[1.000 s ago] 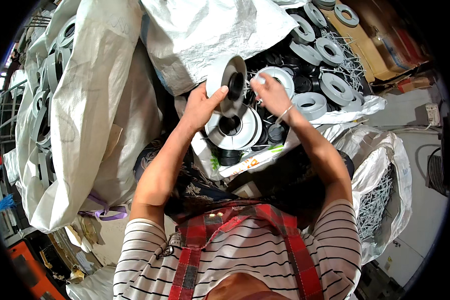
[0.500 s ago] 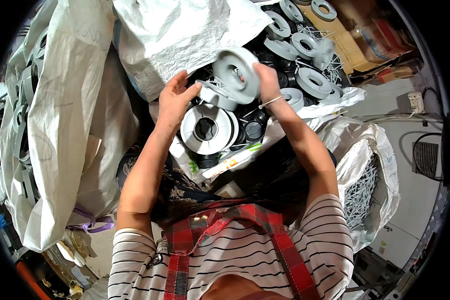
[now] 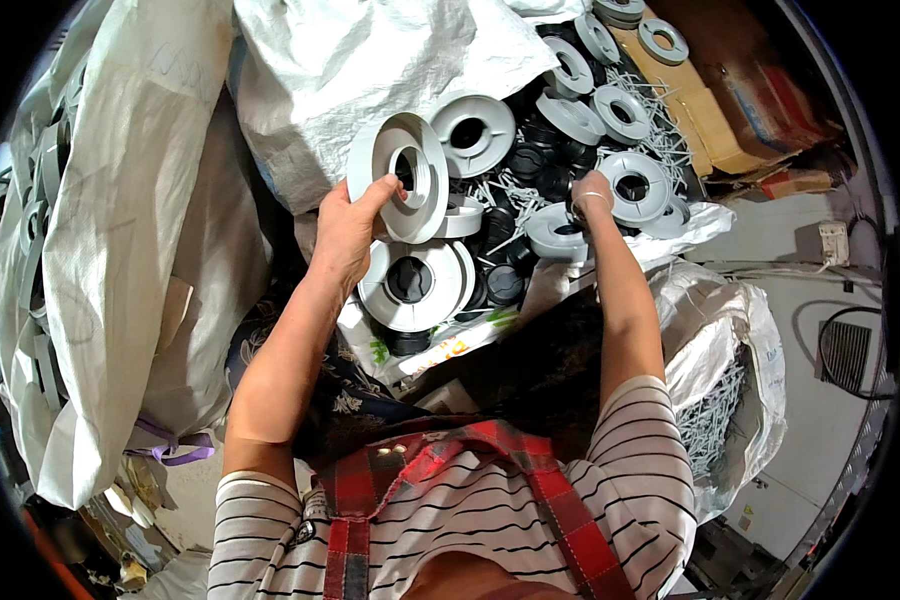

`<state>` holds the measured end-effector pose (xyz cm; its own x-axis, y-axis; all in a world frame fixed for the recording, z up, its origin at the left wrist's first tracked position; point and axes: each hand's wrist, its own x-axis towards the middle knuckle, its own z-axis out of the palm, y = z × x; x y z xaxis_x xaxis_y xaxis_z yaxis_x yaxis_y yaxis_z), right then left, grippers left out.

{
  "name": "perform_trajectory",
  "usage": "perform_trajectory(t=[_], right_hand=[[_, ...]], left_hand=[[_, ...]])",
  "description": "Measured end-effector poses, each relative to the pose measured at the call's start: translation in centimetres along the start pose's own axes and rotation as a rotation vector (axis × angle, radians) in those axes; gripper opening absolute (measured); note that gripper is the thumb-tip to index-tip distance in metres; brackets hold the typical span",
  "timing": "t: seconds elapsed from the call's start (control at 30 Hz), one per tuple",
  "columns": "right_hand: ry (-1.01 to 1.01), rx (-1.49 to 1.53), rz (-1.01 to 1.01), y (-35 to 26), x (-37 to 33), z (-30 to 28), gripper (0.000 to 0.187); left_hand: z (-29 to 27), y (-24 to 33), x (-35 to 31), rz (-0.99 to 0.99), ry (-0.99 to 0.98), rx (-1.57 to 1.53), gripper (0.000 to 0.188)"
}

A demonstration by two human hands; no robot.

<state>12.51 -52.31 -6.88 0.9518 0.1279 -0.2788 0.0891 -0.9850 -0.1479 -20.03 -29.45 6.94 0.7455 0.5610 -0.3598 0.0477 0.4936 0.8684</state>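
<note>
My left hand (image 3: 348, 232) grips a light grey flanged plastic ring (image 3: 426, 215), tilted up on edge, with the thumb at its central hole. Just below it, a stack of pale flanged rings (image 3: 378, 288) surrounds a black ridged cap (image 3: 408, 280). Behind the held ring lies another grey ring (image 3: 495, 150). My right hand (image 3: 594, 194) reaches into the pile on the right, between black caps (image 3: 554, 183) and a grey flanged ring (image 3: 652, 205). Its fingers are mostly hidden, so whether it holds anything does not show.
Loose grey pins (image 3: 660, 115) lie among the rings. White woven sacking (image 3: 370, 70) covers the pile's far left. On the left stands a tall woven sack (image 3: 110, 250); at right, an open sack (image 3: 770, 400) holds many pins. Cardboard (image 3: 685, 85) lies far right.
My right hand has let go of the flanged ring and moved right into the pile. My left hand now holds a flanged ring tilted up, where before it was beside a lower ring.
</note>
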Motion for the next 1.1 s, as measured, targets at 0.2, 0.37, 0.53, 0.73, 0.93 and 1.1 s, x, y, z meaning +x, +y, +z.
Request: perform_trajectory(t=[0.2, 0.37, 0.53, 0.73, 0.93, 1.1], right_hand=[[-0.085, 0.274, -0.535, -6.1, -5.4, -4.3, 0.026], [-0.057, 0.720, -1.145, -9.4, -17.2, -8.0, 0.018], [-0.237, 0.714, -0.841, -10.9, -21.0, -8.5, 0.067], [0.011, 0.407, -1.080, -10.8, -22.5, -8.2, 0.075], [0.143, 0.169, -1.392, -10.8, -22.6, -8.6, 0.076], [0.003, 0.434, -1.102, -10.8, -22.7, -7.3, 0.076]], left_hand=[[0.1, -1.2, 0.9, 0.025, -0.031, -0.032, 0.030], [1.7, -0.8, 0.0, -0.135, -0.260, -0.338, 0.031], [1.5, -0.2, -1.3, -0.066, -0.320, -0.204, 0.037], [0.0, -0.1, -1.2, -0.097, -0.377, -0.107, 0.033], [-0.6, 1.4, -1.7, -0.186, -0.414, -0.045, 0.033], [0.2, -0.1, -2.5, -0.091, -0.400, -0.139, 0.039]])
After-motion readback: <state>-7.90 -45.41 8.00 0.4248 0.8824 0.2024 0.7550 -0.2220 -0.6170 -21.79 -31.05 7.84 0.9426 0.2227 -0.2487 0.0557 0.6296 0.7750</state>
